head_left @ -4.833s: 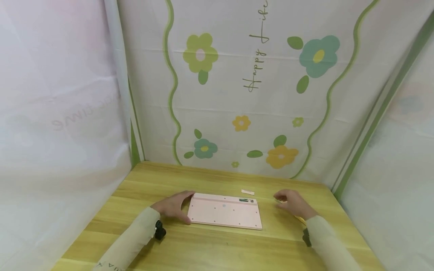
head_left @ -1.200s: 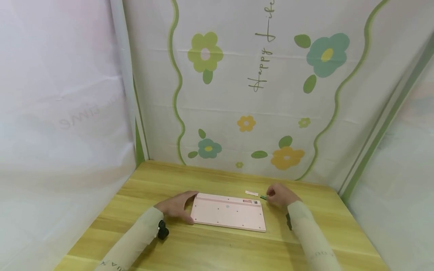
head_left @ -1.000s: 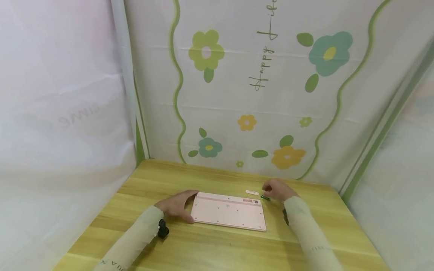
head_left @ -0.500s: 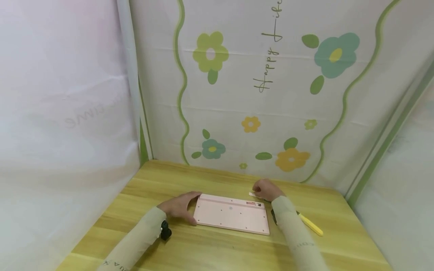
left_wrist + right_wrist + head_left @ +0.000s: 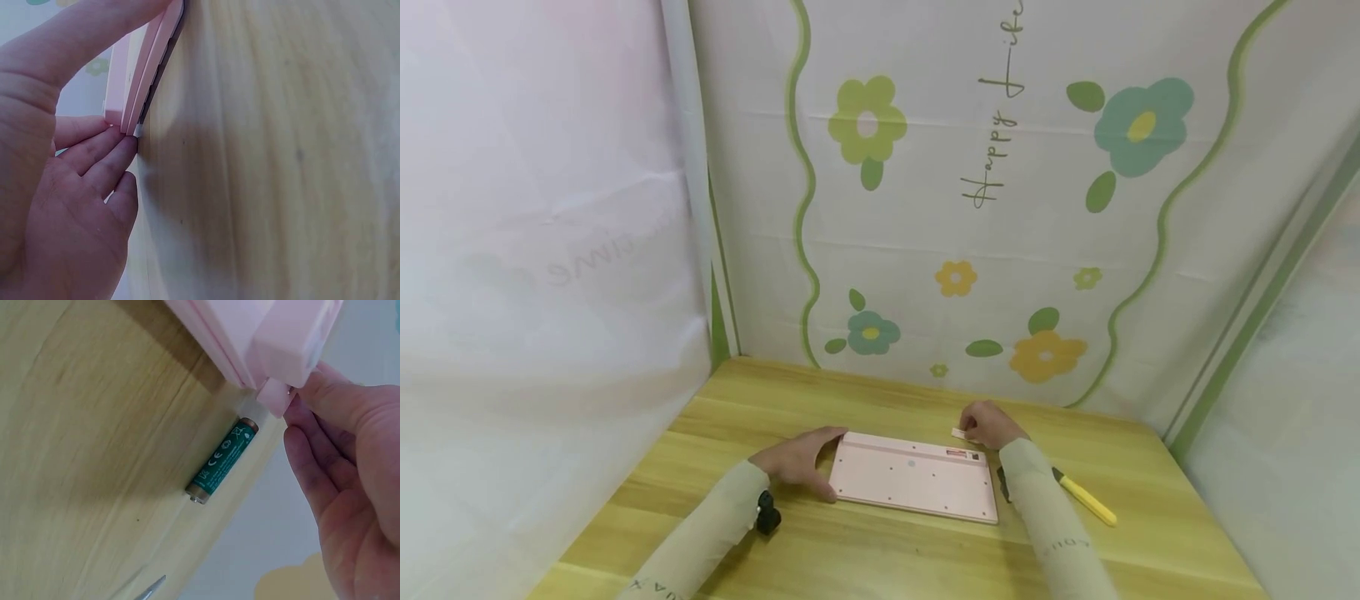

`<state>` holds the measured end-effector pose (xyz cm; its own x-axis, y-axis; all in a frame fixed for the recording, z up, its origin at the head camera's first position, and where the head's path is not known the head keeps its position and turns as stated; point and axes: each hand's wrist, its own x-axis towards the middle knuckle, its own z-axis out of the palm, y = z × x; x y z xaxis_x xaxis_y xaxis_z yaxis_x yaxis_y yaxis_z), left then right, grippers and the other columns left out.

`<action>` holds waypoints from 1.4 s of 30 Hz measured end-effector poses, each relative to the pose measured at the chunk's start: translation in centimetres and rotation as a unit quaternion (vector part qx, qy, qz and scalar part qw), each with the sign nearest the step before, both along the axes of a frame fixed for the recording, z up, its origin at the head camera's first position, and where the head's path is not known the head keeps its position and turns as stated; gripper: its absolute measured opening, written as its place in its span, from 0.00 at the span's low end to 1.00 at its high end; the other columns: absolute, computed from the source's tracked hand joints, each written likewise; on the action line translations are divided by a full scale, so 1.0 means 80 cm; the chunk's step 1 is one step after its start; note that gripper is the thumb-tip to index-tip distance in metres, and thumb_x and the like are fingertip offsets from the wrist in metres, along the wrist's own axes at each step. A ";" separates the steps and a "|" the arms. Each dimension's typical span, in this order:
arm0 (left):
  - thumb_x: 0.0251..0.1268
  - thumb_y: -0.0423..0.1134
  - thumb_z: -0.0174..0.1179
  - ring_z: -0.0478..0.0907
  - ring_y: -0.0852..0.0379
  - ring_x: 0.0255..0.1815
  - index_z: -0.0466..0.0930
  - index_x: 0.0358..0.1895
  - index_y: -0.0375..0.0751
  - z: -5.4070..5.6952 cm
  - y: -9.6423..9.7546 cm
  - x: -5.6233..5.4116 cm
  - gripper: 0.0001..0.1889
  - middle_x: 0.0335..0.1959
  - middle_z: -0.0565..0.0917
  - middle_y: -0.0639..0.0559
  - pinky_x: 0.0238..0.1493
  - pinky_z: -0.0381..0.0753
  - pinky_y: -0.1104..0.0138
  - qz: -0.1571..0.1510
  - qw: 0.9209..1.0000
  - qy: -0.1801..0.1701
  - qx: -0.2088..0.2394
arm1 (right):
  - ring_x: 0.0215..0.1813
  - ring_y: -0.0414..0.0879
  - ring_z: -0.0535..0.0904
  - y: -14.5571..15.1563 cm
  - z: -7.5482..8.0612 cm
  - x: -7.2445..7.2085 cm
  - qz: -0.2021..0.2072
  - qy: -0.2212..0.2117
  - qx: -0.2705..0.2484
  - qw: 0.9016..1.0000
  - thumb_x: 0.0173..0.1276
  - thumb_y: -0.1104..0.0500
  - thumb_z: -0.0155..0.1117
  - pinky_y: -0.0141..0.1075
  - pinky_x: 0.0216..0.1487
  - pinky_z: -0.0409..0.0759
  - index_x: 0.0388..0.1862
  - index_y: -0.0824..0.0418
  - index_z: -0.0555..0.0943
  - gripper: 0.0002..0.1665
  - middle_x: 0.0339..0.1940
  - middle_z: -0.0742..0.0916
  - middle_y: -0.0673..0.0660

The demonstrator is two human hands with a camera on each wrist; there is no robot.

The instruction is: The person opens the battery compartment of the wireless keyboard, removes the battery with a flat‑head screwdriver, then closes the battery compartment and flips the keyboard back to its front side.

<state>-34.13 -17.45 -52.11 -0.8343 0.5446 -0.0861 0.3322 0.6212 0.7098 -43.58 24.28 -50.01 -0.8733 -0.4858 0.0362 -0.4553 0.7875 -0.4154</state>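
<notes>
A pale pink keyboard (image 5: 910, 483) lies face down, small screws dotting its back. Its uncovered battery slot (image 5: 957, 453), with a reddish label inside, is near the far right corner. My left hand (image 5: 797, 461) grips the keyboard's left end, thumb at the near edge and fingers at the far edge. Beyond the far right corner, my right hand (image 5: 990, 425) pinches the small pink battery cover (image 5: 274, 398) between thumb and fingertips. A green battery (image 5: 223, 460) lies on the table close by in the right wrist view; in the head view the right hand and sleeve hide it.
Right of my right forearm lies a yellow-handled tool (image 5: 1088, 502); a pointed metal tip (image 5: 152, 587) shows low in the right wrist view. The wooden table (image 5: 760, 400) ends at a flower-printed cloth (image 5: 910, 225), with white cloth walls on both sides.
The green battery seen in the slot earlier is gone from it. My right hand set a green battery down, then moved left to the battery cover and took hold. The left hand kept its grip.
</notes>
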 end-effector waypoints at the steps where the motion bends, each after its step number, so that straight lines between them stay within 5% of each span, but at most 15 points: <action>1: 0.45 0.51 0.86 0.62 0.41 0.84 0.57 0.84 0.39 0.000 0.000 0.000 0.63 0.83 0.64 0.42 0.83 0.62 0.43 0.000 1.000 -0.001 0.001 | 0.34 0.42 0.80 0.001 0.000 0.000 0.002 0.000 -0.004 1.000 0.67 0.74 0.70 0.38 0.37 0.84 0.35 0.62 0.89 0.08 0.33 0.90 0.54; 22: 0.47 0.51 0.85 0.58 0.35 0.85 0.57 0.83 0.37 0.007 -0.004 0.004 0.62 0.84 0.62 0.37 0.84 0.59 0.40 0.007 1.000 0.018 -0.019 | 0.32 0.39 0.76 -0.008 0.059 0.033 0.115 -0.037 -0.012 0.993 0.72 0.73 0.66 0.30 0.35 0.78 0.39 0.66 0.89 0.07 0.35 0.90 0.57; 42: 0.45 0.53 0.86 0.58 0.36 0.85 0.58 0.84 0.40 0.000 0.001 0.005 0.63 0.84 0.63 0.40 0.83 0.60 0.39 0.006 0.999 0.019 -0.026 | 0.29 0.35 0.72 -0.005 0.045 0.047 0.130 -0.062 -0.015 0.989 0.72 0.72 0.67 0.27 0.31 0.74 0.36 0.69 0.87 0.05 0.30 0.87 0.60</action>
<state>-33.76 -17.38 -52.08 -0.8437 0.5305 -0.0827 0.3507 0.6612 0.6632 -39.82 23.85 -46.39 -0.7177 -0.6949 -0.0448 -0.5853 0.6368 -0.5019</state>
